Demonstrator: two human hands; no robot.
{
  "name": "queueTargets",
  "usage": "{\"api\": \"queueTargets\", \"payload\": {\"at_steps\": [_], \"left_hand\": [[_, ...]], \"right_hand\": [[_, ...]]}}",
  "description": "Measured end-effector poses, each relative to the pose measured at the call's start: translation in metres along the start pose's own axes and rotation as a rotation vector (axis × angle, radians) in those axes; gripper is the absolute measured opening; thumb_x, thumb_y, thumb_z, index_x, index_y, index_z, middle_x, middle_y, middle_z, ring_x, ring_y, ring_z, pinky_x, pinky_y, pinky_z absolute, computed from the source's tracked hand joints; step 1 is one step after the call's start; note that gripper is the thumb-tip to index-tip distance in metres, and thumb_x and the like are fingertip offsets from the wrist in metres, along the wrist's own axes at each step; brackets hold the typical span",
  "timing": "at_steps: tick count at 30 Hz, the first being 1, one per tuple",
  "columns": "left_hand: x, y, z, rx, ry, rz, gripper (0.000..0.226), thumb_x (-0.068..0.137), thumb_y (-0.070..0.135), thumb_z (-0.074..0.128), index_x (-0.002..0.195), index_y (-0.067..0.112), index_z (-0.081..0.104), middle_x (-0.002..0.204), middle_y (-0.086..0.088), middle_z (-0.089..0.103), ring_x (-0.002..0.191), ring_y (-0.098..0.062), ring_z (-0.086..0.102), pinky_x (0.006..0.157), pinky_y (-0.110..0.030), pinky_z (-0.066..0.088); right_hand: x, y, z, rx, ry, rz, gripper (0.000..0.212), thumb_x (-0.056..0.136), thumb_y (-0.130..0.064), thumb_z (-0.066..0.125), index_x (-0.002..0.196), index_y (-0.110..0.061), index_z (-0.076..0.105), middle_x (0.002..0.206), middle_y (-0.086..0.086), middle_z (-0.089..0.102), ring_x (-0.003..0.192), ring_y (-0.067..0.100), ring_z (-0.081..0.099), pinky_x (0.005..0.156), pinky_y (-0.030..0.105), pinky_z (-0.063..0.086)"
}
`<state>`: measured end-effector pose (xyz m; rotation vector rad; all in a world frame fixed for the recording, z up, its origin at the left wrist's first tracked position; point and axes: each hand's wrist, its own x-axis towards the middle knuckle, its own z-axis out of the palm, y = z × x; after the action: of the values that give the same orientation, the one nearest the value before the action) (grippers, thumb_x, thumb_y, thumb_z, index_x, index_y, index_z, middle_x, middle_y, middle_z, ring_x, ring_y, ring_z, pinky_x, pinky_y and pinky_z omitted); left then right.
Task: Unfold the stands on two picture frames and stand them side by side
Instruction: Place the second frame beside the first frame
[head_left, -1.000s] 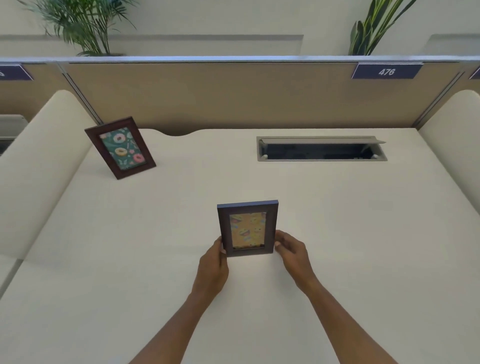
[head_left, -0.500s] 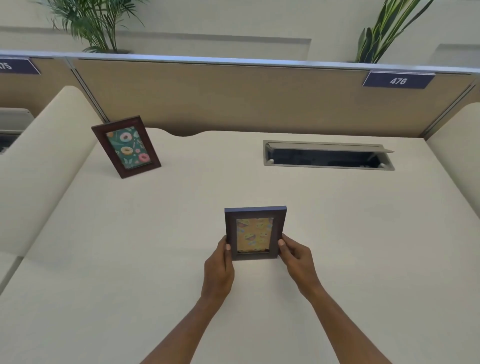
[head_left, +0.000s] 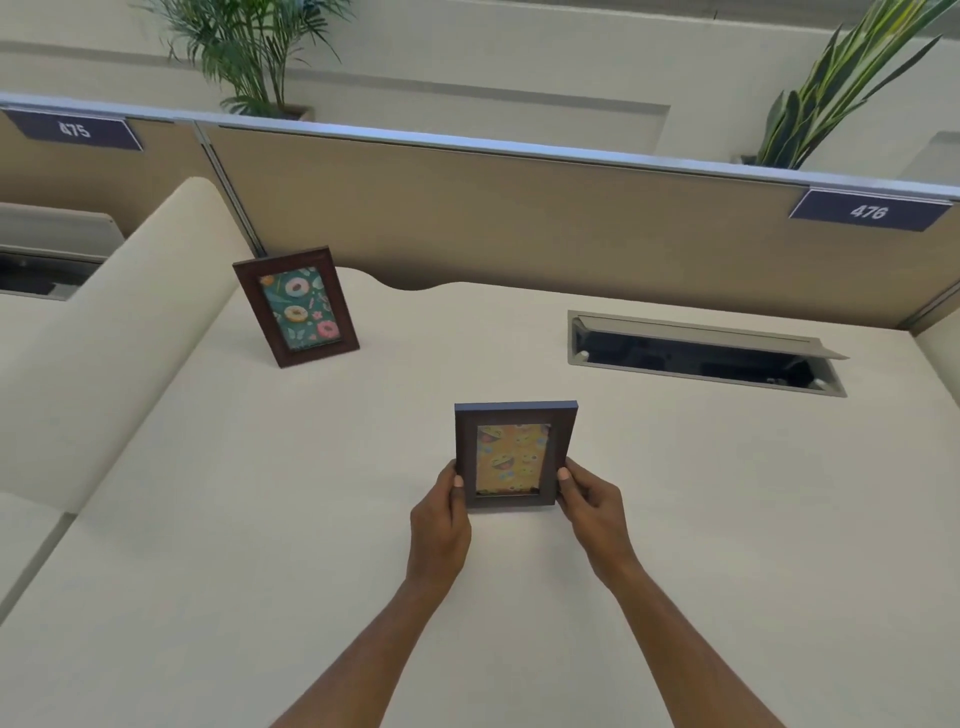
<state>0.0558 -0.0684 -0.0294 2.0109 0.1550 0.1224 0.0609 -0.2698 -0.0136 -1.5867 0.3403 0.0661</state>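
Recess (head_left: 706, 358), rect., metal-rimmed, set into desk (head_left: 260, 519) toward far right corner; flap lid raised at its back edge; interior dark, contents can't be made out.

Frame w/ emoji picture (head_left: 514, 454): dark frame, yellow emoji print, upright, picture facing viewer, bottom edge at or just above desk near centre — contact can't be confirmed. Left hand (head_left: 441, 525) clamps its lower left side, thumb on front face; right hand (head_left: 595, 512) clamps lower right side, thumb on front likewise. Both grips closed on frame; stand at back hidden.

Frame w/ donut picture (head_left: 296, 306): reddish-brown wood, teal donut print, standing on its own, leaning back, near far left corner of desk, well apart from the held frame.

Desk: cream, matte, wavy cut-out along far edge. Cream padded divider (head_left: 104, 338) along left edge.

Partition (head_left: 519, 223): tan panel behind far edge, metal top rail. Number plates: "475" (head_left: 75, 130) at left, "476" (head_left: 870, 210) at right.

Room: pale walls behind the partition; palm plant (head_left: 249, 52) far left, broad-leaf plant (head_left: 841, 88) far right, both behind partition.
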Motion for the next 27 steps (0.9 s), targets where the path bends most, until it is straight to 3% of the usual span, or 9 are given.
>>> {"api": "queueTargets", "payload": {"at_steps": [4,8,11,13,17,22,27], "left_hand": [[0.024,-0.001,-0.007,-0.013,0.042,-0.002,0.035,0.109,0.018,0.039,0.137,0.018,0.060,0.103,0.021,0.068,0.091,0.002,0.066,0.072,-0.017,0.054],[0.053,-0.004,-0.015,-0.025,0.095,-0.026,0.035,0.108,0.015,0.041,0.138,0.011,0.060,0.118,0.009,0.067,0.106,0.006,0.062,0.089,-0.007,0.047],[0.079,-0.004,-0.020,0.006,0.150,-0.030,0.034,0.107,0.012,0.043,0.136,0.005,0.060,0.119,-0.001,0.065,0.108,-0.012,0.060,0.085,0.001,0.040],[0.098,-0.006,-0.024,0.023,0.183,-0.039,0.033,0.107,0.011,0.044,0.135,0.002,0.061,0.118,-0.007,0.064,0.104,-0.015,0.058,0.082,0.003,0.037],[0.134,-0.010,-0.034,0.026,0.225,-0.044,0.034,0.106,0.010,0.045,0.134,0.000,0.062,0.117,-0.014,0.063,0.101,-0.016,0.057,0.079,0.003,0.035],[0.179,-0.017,-0.044,0.021,0.273,-0.050,0.033,0.106,0.011,0.046,0.133,0.000,0.062,0.118,-0.017,0.059,0.101,-0.020,0.059,0.081,-0.010,0.036],[0.221,-0.022,-0.047,-0.004,0.337,-0.068,0.034,0.106,0.011,0.046,0.133,-0.001,0.062,0.118,-0.016,0.060,0.100,-0.017,0.056,0.081,-0.003,0.034]], "right_hand": [[0.026,-0.008,0.017,-0.006,-0.028,-0.008,0.036,0.106,-0.017,0.051,0.139,-0.009,0.061,0.131,0.004,0.071,0.127,0.021,0.065,0.110,0.049,0.050],[0.055,-0.019,0.040,-0.030,-0.053,-0.031,0.035,0.106,-0.018,0.051,0.138,-0.010,0.063,0.129,0.004,0.072,0.124,0.021,0.066,0.108,0.047,0.052],[0.078,-0.027,0.056,-0.040,-0.055,-0.039,0.036,0.106,-0.020,0.051,0.139,-0.010,0.062,0.130,0.006,0.072,0.124,0.022,0.066,0.108,0.048,0.053],[0.095,-0.031,0.069,-0.047,-0.065,-0.042,0.037,0.105,-0.020,0.051,0.139,-0.009,0.062,0.131,0.007,0.071,0.125,0.024,0.066,0.108,0.049,0.052],[0.124,-0.042,0.092,-0.068,-0.109,-0.076,0.036,0.106,-0.022,0.050,0.138,-0.013,0.064,0.127,0.003,0.074,0.121,0.021,0.068,0.106,0.046,0.054],[0.164,-0.053,0.121,-0.084,-0.136,-0.098,0.034,0.106,-0.023,0.050,0.135,-0.014,0.066,0.124,0.002,0.075,0.118,0.020,0.070,0.103,0.046,0.056],[0.206,-0.062,0.146,-0.079,-0.155,-0.109,0.034,0.106,-0.021,0.050,0.134,-0.012,0.067,0.125,0.006,0.074,0.119,0.025,0.069,0.104,0.050,0.055]]}}
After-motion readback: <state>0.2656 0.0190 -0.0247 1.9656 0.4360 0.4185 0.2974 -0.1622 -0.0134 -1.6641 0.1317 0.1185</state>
